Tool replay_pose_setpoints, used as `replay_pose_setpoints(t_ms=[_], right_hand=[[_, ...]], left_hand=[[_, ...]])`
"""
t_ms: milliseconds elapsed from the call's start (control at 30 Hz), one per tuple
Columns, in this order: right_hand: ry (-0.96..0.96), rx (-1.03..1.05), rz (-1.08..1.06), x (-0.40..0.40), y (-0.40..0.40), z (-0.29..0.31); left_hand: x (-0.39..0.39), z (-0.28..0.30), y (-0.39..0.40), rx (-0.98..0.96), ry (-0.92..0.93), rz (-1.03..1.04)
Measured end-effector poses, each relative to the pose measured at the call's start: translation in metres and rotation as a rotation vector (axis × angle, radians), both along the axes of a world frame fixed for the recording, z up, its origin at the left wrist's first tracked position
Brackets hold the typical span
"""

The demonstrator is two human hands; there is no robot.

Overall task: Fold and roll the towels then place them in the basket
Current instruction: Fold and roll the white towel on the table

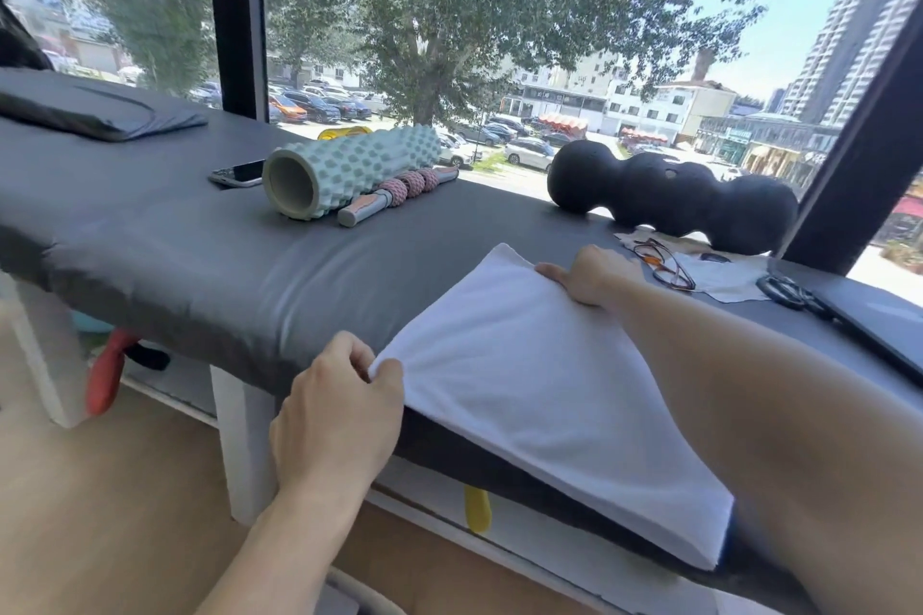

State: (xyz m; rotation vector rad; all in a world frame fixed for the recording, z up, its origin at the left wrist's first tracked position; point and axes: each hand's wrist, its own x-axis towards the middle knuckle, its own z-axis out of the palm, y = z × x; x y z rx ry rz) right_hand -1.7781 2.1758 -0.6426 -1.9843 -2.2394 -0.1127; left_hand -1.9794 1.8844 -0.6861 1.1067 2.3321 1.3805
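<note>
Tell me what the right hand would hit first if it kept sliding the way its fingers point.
Probably nothing nearby: the right hand points left across the white towel, then bare gray table padding. The mint foam roller seems farther back, though depth is unclear.

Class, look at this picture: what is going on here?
A person is working on a white towel spread on a grey padded table by a window. The left hand pinches the towel's near left corner at the table edge; the right hand grips its far edge. The towel lies flat, not yet rolled. A foam roller and glasses lie further back. No basket is in view.
</note>
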Motion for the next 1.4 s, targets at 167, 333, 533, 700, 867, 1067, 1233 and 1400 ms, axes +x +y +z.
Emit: replay_pose_setpoints(t_ms=[167, 333, 533, 700, 867, 1067, 1233, 1400], right_hand=[[-0.011, 0.047, -0.006, 0.053, -0.013, 0.004], [0.113, 0.025, -0.021, 0.101, -0.029, 0.0], [0.025, -0.078, -0.101, 0.129, -0.044, 0.009], [0.058, -0.212, -0.164, 0.142, -0.051, 0.021], [0.373, -0.265, -0.182, 0.151, -0.055, 0.026], [0.845, -0.238, -0.18, 0.162, -0.062, 0.028], [0.892, -0.218, -0.248, 0.184, -0.077, 0.044], [0.941, -0.145, -0.32, 0.203, -0.083, 0.061]], left_hand=[[0.006, -0.007, 0.001, 0.235, 0.2, 0.017], [0.06, -0.008, -0.002, 0.562, 0.443, -0.464], [0.134, -0.041, 0.001, 0.365, 0.914, -0.965], [0.153, -0.06, 0.012, 0.422, 0.968, -0.859], [0.158, -0.062, 0.009, 0.572, 0.806, -0.798], [0.167, -0.039, -0.008, 0.674, 0.589, -0.669], [0.189, -0.019, -0.017, 0.556, 0.423, -0.637], [0.215, 0.004, -0.03, 0.505, -0.213, -0.74]])
